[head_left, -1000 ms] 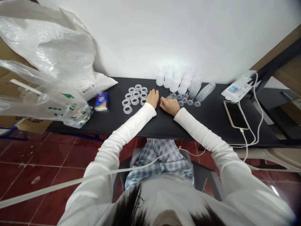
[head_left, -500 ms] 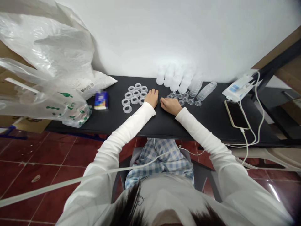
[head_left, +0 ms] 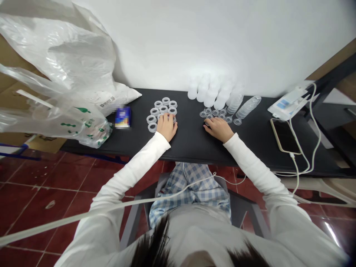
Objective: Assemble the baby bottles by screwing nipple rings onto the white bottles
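Note:
My left hand [head_left: 167,128] lies over the front right of a cluster of frosted plastic rings [head_left: 152,127], its fingers stretched out. The hand covers part of the rings under it. Over on the right, my right hand [head_left: 220,129] rests at the front edge of a group of small clear flanged pieces [head_left: 215,112]. Its thumb and forefinger are apart, close to one flanged piece. Whether either hand grips a piece cannot be made out. Several frosted bottles [head_left: 210,97] stand behind the flanged pieces, beside leaning stacks of clear cups [head_left: 248,107].
Large white plastic bags [head_left: 69,55] and a clear bag with green print [head_left: 86,126] fill the left end. A blue box [head_left: 122,117] lies beside them on the black table [head_left: 189,144]. A charging phone [head_left: 285,136], cables and a white packet [head_left: 289,104] are at right.
My hands have moved apart from the middle of the table. The left went left onto the rings, and the right went right to the flanged pieces. The view shifted slightly.

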Demonstrator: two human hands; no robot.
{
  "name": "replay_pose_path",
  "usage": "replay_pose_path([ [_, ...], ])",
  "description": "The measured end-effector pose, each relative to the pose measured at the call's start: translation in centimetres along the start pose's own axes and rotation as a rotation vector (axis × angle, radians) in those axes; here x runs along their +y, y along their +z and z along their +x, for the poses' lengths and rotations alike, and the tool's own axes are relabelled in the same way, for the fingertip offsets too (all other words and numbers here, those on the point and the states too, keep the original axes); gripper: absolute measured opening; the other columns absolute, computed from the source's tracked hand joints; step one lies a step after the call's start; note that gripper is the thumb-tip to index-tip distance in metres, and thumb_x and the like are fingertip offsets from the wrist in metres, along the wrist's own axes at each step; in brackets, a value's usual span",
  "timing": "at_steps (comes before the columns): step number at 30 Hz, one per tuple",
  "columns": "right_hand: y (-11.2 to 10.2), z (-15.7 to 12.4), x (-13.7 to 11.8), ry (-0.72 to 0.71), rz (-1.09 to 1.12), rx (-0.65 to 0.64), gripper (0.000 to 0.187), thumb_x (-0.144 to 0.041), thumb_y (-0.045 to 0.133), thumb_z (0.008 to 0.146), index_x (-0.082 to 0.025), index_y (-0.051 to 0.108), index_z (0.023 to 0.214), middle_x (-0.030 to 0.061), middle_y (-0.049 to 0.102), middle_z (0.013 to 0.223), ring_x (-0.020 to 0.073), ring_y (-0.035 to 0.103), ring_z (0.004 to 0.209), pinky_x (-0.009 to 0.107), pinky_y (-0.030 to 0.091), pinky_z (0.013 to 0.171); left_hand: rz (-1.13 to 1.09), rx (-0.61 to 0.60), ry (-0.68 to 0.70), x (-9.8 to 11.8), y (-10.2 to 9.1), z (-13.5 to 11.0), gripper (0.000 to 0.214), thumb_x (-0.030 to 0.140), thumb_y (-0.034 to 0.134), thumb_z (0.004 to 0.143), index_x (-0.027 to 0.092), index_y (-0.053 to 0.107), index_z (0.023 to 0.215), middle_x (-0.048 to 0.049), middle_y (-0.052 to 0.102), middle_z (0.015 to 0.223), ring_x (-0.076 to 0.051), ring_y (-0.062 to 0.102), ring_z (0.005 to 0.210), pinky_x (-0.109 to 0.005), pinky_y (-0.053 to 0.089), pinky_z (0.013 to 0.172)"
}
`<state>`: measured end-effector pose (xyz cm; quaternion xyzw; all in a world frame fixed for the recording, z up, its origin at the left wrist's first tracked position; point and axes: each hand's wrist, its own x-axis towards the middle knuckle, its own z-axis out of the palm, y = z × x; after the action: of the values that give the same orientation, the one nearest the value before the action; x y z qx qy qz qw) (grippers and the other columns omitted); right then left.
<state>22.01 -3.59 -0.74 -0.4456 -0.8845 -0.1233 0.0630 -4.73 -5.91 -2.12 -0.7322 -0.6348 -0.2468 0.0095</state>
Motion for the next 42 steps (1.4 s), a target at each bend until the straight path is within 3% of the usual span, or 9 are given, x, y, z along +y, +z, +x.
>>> replay_pose_path([
  [6, -0.2, 0.0, 0.9, -0.032, 0.027, 0.005, 0.023, -0.025, 0.052, 0.097, -0.013, 0.065, 0.111, 0.0140, 0.070, 0.095, 0.0276, 0.062, 0.090, 0.035, 0.043, 0.079, -0.096, -0.077, 0.184, 2.1, 0.8, 1.5, 0.028, 0.024, 0.057, 0.090, 0.017, 0.063, 0.117, -0.0159, 0.065, 0.124, -0.035, 0.052, 0.126, -0.048, 0.039, 0.108],
  [10, -0.6, 0.4, 0.8, -0.072, 0.146, 0.173, 0.022, -0.024, 0.050, 0.098, -0.015, 0.062, 0.114, 0.0119, 0.070, 0.096, 0.0255, 0.063, 0.088, 0.036, 0.047, 0.081, -0.119, -0.121, 0.154, 3.9, 1.7, 3.6, 0.025, 0.019, 0.057, 0.089, 0.016, 0.063, 0.113, -0.0171, 0.063, 0.120, -0.033, 0.058, 0.117, -0.047, 0.044, 0.103],
  [12, -0.5, 1.0, 0.5, -0.071, 0.242, 0.295, 0.023, -0.027, 0.045, 0.101, -0.016, 0.062, 0.113, 0.0103, 0.070, 0.093, 0.0234, 0.063, 0.086, 0.035, 0.049, 0.081, -0.250, -0.089, 0.109, 4.5, 2.5, 4.8, 0.021, 0.016, 0.056, 0.089, 0.016, 0.063, 0.109, -0.0152, 0.063, 0.115, -0.030, 0.061, 0.110, -0.045, 0.046, 0.101],
  [15, 0.2, 2.7, -0.3, -0.023, 0.375, 0.486, 0.030, -0.032, 0.037, 0.105, -0.018, 0.062, 0.115, 0.0090, 0.070, 0.092, 0.0215, 0.064, 0.084, 0.036, 0.051, 0.082, -0.707, 0.024, -0.049, 5.1, 4.0, 6.7, 0.014, 0.016, 0.059, 0.087, 0.018, 0.062, 0.101, -0.0094, 0.065, 0.103, -0.022, 0.063, 0.099, -0.037, 0.050, 0.096],
  [19, 2.0, 5.2, -1.8, 0.032, 0.524, 0.643, 0.039, -0.040, 0.029, 0.106, -0.019, 0.059, 0.119, 0.0111, 0.071, 0.099, 0.0221, 0.065, 0.085, 0.039, 0.054, 0.082, -1.466, 0.047, -0.450, 5.4, 5.2, 8.2, 0.004, 0.024, 0.060, 0.088, 0.020, 0.060, 0.089, -0.0028, 0.065, 0.089, -0.014, 0.064, 0.081, -0.028, 0.053, 0.079],
  [22, 2.9, 6.5, -2.7, 0.073, 0.639, 0.694, 0.042, -0.044, 0.026, 0.106, -0.018, 0.056, 0.121, 0.0144, 0.070, 0.111, 0.0236, 0.067, 0.094, 0.040, 0.055, 0.086, -1.728, 0.007, -0.602, 5.3, 5.1, 8.1, 0.008, 0.023, 0.059, 0.087, 0.018, 0.061, 0.082, -0.0020, 0.066, 0.083, -0.013, 0.065, 0.077, -0.026, 0.053, 0.078],
  [27, 3.7, 6.4, -2.7, 0.156, 0.701, 0.667, 0.045, -0.051, 0.027, 0.105, -0.018, 0.052, 0.123, 0.0137, 0.068, 0.107, 0.0229, 0.067, 0.088, 0.041, 0.056, 0.085, -1.778, -0.038, -0.570, 5.2, 4.5, 7.3, 0.006, 0.025, 0.060, 0.086, 0.019, 0.059, 0.085, -0.0017, 0.069, 0.084, -0.014, 0.068, 0.083, -0.027, 0.054, 0.083],
  [35, 3.3, 5.9, -2.3, 0.248, 0.748, 0.533, 0.045, -0.054, 0.029, 0.104, -0.018, 0.051, 0.118, 0.0029, 0.059, 0.078, 0.0184, 0.057, 0.070, 0.036, 0.051, 0.076, -1.643, -0.086, -0.406, 5.3, 3.9, 7.1, 0.006, 0.026, 0.058, 0.086, 0.022, 0.056, 0.091, 0.0021, 0.068, 0.086, -0.011, 0.066, 0.079, -0.024, 0.053, 0.078],
  [42, 2.0, 5.8, -2.6, 0.217, 0.577, 0.530, 0.040, -0.049, 0.033, 0.104, -0.020, 0.060, 0.108, 0.0074, 0.061, 0.088, 0.0214, 0.057, 0.080, 0.040, 0.047, 0.083, -1.590, -0.170, -0.356, 5.7, 3.8, 6.7, 0.007, 0.027, 0.060, 0.086, 0.023, 0.058, 0.092, 0.0022, 0.069, 0.085, -0.011, 0.067, 0.080, -0.023, 0.054, 0.078],
])
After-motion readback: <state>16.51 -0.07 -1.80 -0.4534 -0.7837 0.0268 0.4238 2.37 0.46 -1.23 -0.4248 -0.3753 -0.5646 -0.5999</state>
